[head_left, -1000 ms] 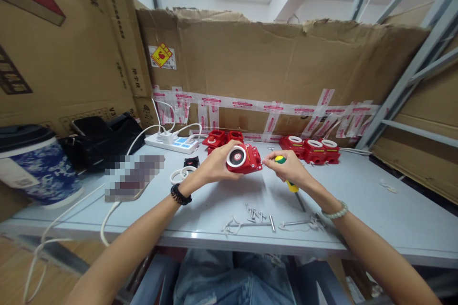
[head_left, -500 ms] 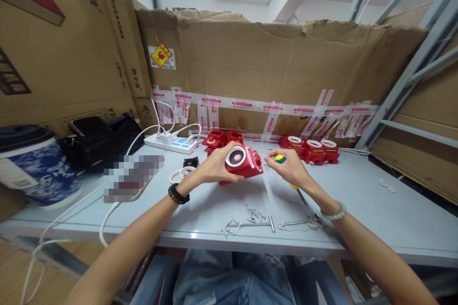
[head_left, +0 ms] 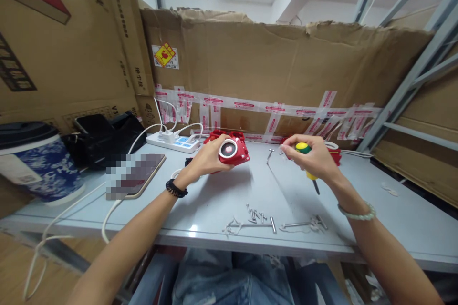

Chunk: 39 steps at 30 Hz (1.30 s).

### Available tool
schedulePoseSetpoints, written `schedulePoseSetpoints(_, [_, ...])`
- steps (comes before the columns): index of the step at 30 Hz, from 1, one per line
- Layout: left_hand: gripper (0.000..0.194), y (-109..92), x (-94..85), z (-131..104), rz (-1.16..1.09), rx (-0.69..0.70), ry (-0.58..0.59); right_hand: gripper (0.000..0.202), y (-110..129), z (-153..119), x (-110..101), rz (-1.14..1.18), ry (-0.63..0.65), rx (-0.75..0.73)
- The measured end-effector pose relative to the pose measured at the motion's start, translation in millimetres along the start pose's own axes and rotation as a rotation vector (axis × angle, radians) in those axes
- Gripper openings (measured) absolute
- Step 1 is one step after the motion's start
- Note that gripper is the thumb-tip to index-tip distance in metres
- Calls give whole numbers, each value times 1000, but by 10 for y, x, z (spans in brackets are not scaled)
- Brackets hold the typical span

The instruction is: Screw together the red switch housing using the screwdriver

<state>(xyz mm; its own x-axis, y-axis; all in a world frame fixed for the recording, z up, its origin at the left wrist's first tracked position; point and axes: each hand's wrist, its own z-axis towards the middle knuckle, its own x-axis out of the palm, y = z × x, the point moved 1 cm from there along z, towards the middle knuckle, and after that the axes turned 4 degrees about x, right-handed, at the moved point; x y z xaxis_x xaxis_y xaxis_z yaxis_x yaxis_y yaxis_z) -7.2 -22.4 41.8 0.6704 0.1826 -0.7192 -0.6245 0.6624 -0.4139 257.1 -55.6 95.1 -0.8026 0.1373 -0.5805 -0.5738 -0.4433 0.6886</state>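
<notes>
My left hand (head_left: 211, 157) is closed around a red box-shaped housing (head_left: 241, 157). A white ring (head_left: 234, 142) with a dark round centre faces up on it. My right hand (head_left: 311, 155), off to the right, is closed on a screwdriver with a green and yellow handle (head_left: 303, 147); its shaft (head_left: 316, 187) points down toward the table. Thumb and forefinger are pinched together at something small and shiny that I cannot make out. Between the hands lies a T-shaped metal rod (head_left: 269, 155). Several loose screws (head_left: 254, 213) rest near the front edge.
Two more T-shaped rods (head_left: 250, 225) with white string lie by the table edge. More red housings (head_left: 334, 155) stand at the back, partly hidden by my hands. A power strip (head_left: 173, 142), a phone (head_left: 146, 178) and a patterned cup (head_left: 43, 164) occupy the left, with cables among them.
My left hand has drawn the red housing slightly left. My right hand has moved right with the screwdriver, widening the gap and exposing the T-shaped rod between them.
</notes>
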Motion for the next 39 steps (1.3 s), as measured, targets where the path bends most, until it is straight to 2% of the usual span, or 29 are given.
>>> schedulePoseSetpoints(6, [64, 32, 22, 9, 18, 15, 15, 19, 328, -12, -202, 7, -234, -61])
schedulePoseSetpoints(12, [60, 36, 18, 7, 35, 29, 20, 16, 603, -85, -444, 32, -488, -127])
schedulePoseSetpoints(17, [60, 40, 20, 3, 46, 16, 41, 13, 744, -153, -703, -37, -586, -139])
schedulePoseSetpoints(20, [61, 34, 23, 6, 48, 10, 51, 12, 735, -162, -775, -73, -620, -153])
schedulePoseSetpoints(21, [61, 33, 24, 6, 49, 8, 53, 12, 705, -154, -763, -112, -594, -165])
schedulePoseSetpoints(23, [61, 31, 28, 4, 50, 4, 59, 10, 594, -121, -676, -233, -430, -173])
schedulePoseSetpoints(25, [61, 35, 33, 1, 49, -5, 67, 10, 416, -73, -521, -336, -136, -99])
schedulePoseSetpoints(27, [61, 42, 35, -3, 47, -13, 69, 9, 207, -31, -348, -446, 85, -18])
schedulePoseSetpoints(32, [62, 55, 40, -6, 51, -3, 73, 6, -244, -11, 19, -646, 442, -61])
schedulePoseSetpoints(35, [61, 55, 55, -6, 57, -1, 87, 6, -423, -45, 160, -718, 552, -107])
schedulePoseSetpoints(39, [59, 54, 78, -7, 59, 21, 80, 10, -531, -63, 269, -763, 613, -141])
